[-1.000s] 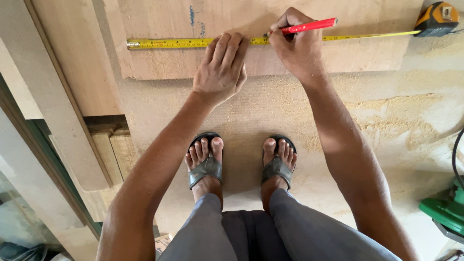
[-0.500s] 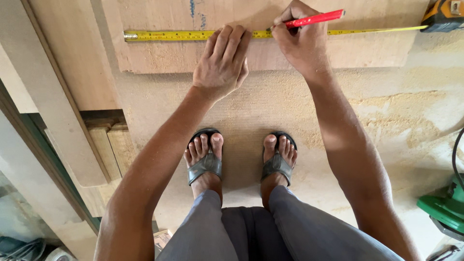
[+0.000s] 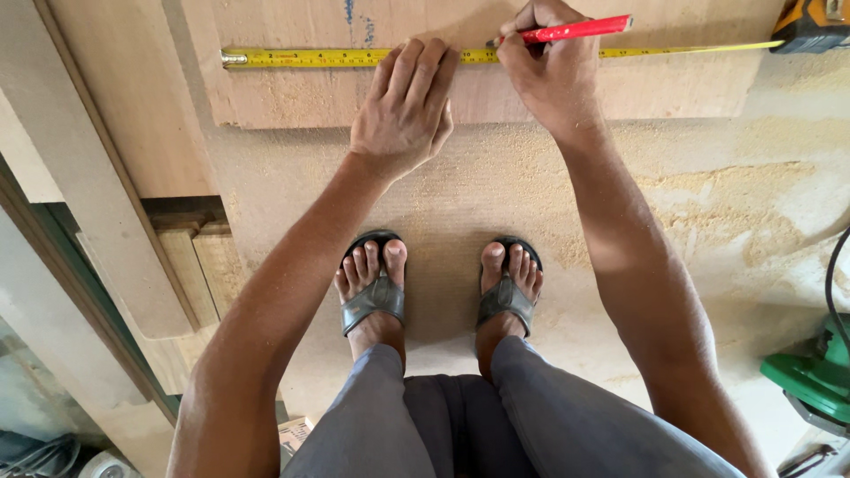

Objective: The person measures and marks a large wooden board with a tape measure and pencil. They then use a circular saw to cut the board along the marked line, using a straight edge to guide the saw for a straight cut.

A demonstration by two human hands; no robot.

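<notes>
A yellow measuring tape lies stretched across a wooden board on the floor, its case at the top right. My left hand rests flat on the board with its fingertips pressing the tape down. My right hand grips a red pencil whose tip touches the board at the tape's edge. I squat with both feet in dark sandals on a dusty sheet below the board.
Sawdust covers the floor to the right. Several wooden planks and panels lie at the left. A green power tool with a black cable sits at the lower right.
The view has shifted slightly, so the tape and board sit higher in the frame. Both hands keep their hold; the pencil tip stays at the tape's edge.
</notes>
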